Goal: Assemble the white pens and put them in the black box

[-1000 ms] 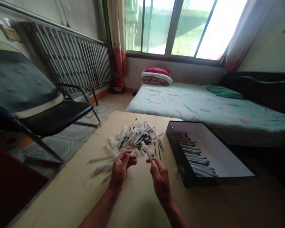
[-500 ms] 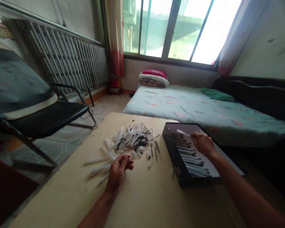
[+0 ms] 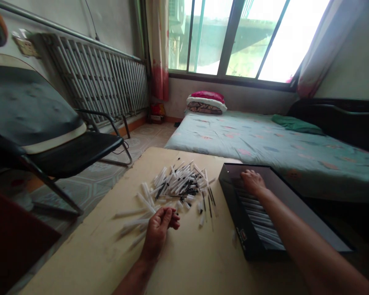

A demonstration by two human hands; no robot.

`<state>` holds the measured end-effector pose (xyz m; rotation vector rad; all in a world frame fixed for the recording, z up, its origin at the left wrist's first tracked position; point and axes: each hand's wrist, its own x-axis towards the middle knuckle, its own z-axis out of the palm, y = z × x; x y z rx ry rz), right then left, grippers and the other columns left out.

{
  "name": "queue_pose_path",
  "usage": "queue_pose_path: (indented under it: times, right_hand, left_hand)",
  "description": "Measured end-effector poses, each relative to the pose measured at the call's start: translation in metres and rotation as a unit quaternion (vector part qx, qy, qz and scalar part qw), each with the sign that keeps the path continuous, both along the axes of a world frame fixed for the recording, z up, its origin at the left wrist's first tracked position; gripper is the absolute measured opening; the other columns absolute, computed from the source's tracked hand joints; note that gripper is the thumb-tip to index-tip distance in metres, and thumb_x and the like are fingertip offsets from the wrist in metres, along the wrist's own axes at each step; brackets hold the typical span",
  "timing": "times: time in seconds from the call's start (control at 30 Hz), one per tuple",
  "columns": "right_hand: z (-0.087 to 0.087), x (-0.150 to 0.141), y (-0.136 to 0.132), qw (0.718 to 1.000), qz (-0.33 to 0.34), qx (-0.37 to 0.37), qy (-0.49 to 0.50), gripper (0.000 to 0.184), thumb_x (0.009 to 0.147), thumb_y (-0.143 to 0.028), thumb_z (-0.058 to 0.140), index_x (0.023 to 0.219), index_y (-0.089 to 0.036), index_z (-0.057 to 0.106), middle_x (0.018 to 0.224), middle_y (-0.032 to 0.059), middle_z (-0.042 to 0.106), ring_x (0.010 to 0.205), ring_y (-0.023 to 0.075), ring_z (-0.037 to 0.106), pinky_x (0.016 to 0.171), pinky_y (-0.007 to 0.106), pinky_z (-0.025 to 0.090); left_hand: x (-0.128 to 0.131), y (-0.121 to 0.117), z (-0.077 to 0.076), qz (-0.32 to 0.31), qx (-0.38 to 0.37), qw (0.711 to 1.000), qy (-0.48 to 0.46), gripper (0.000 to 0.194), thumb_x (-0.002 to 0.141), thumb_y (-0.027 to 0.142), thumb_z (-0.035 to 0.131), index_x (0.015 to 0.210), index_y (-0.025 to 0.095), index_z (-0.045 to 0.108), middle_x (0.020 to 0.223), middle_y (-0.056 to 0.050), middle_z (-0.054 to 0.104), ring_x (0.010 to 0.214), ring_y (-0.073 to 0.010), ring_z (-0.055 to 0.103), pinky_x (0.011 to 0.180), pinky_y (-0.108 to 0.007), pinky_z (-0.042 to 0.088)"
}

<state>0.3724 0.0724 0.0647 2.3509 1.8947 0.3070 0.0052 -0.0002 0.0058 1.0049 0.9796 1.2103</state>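
My left hand (image 3: 162,223) is held over the table just in front of the pen parts, its fingers curled into a pinch. Something small and dark shows at the fingertips, too small to name. Near it lies a loose pile of white pen barrels, caps and dark refills (image 3: 184,182). My right hand (image 3: 252,182) reaches into the far left part of a black box (image 3: 230,205), fingers curled downward; what they hold is hidden beneath them. A row of pens (image 3: 261,221) lies side by side in the box, partly covered by my right forearm.
The cream table (image 3: 209,266) carries all of this. Beyond it stands a bed (image 3: 249,135) with folded bedding (image 3: 206,102). On the left are a black folding chair (image 3: 76,145) and a metal rail frame (image 3: 104,78) against the wall.
My right hand, which held a white-ended pen above the box, has lowered into it, and that pen no longer shows. The view has shifted slightly left; my left hand keeps its pinch.
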Motion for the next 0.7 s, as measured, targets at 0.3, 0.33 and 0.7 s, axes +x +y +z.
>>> queue_pose_path:
  times: [0.3, 0.33, 0.7]
  right_hand:
    - [0.034, -0.007, -0.021, 0.991, 0.017, 0.126, 0.045, 0.027, 0.087, -0.015, 0.039, 0.102, -0.016, 0.062, 0.099, 0.0099, 0.064, 0.093, 0.0200, 0.058, 0.076, 0.028, 0.040]
    - [0.042, -0.016, -0.028, 0.986, 0.032, 0.154, 0.058, 0.026, 0.088, -0.019, 0.039, 0.100, -0.017, 0.062, 0.098, 0.0091, 0.065, 0.091, 0.0201, 0.058, 0.077, 0.028, 0.041]
    - [0.000, -0.177, -0.112, 0.893, 0.184, 0.165, 0.377, 0.017, 0.085, -0.021, 0.044, 0.082, -0.019, 0.060, 0.077, 0.0039, 0.063, 0.071, 0.0159, 0.058, 0.063, 0.023, 0.042]
  left_hand:
    - [0.001, -0.002, -0.001, -0.007, 0.015, 1.000, 0.009, 0.021, 0.079, 0.033, 0.056, 0.085, 0.014, 0.057, 0.068, -0.003, 0.064, 0.055, -0.0132, 0.060, 0.056, -0.027, 0.048]
    - [0.001, -0.003, -0.001, -0.012, 0.023, 1.000, 0.011, 0.018, 0.078, 0.031, 0.057, 0.085, 0.014, 0.057, 0.068, -0.002, 0.064, 0.055, -0.0130, 0.060, 0.056, -0.027, 0.048]
    - [-0.001, -0.013, 0.001, 0.135, 0.129, 0.979, 0.087, 0.012, 0.081, 0.025, 0.048, 0.088, 0.017, 0.054, 0.076, -0.002, 0.061, 0.053, -0.0103, 0.054, 0.049, -0.024, 0.046]
